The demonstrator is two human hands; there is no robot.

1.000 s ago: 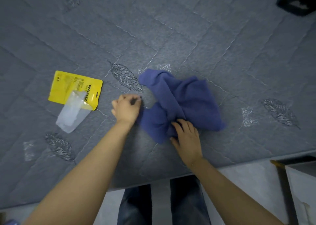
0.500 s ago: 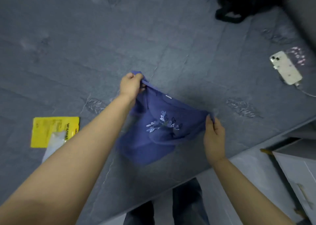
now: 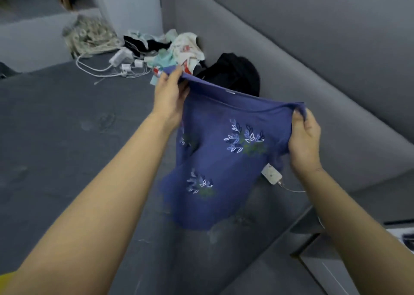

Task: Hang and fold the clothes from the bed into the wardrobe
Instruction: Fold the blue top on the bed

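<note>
A blue top (image 3: 219,160) with small white and blue leaf prints hangs in the air above the grey bed (image 3: 67,138), held up by its upper edge between both hands. The left hand (image 3: 169,93) grips one corner of that edge, the fingers (image 3: 177,74) curled over the cloth with the thumb behind it. The right hand (image 3: 303,135) pinches the other corner, its fingers folded tight round a bunched bit of fabric. The top edge sags slightly between the two grips, and the rest of the garment falls loosely down, its lower hem hanging clear above the mattress. Behind the garment, near the padded grey headboard (image 3: 313,59), lies a black garment (image 3: 233,73), and just beside it a heap of light clothes (image 3: 183,48) in white, mint and red. Further left on the bed are white chargers and cables (image 3: 121,64) and a tangled pale bundle (image 3: 89,34). A white phone (image 3: 272,174) with a cable plugged in lies on the bed, partly hidden by the blue top's right side, near the right wrist.
</note>
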